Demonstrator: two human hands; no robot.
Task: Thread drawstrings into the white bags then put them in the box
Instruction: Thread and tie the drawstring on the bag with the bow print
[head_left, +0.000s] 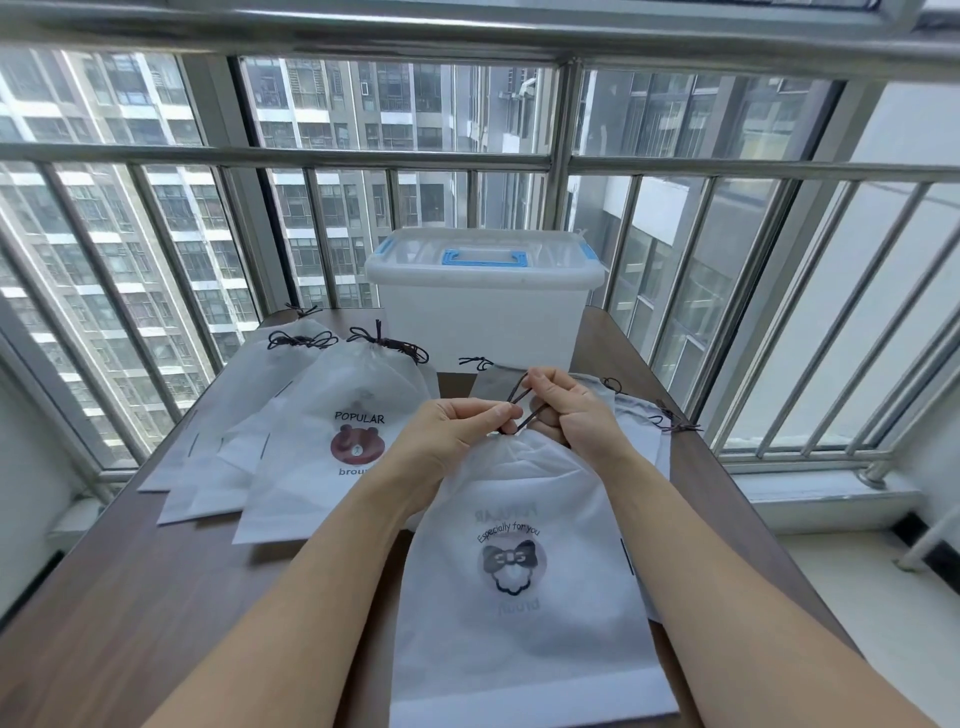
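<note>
Above translucent white bag (524, 519), thin dark cord (522, 410) between hands.

The front bag's (524, 597) bottom edge is cut off, and its mouth hides behind the hands' grip.

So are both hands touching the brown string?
Touching. The head view shows the left hand and right hand each pinching the string between their fingertips, just above the bag.
</note>
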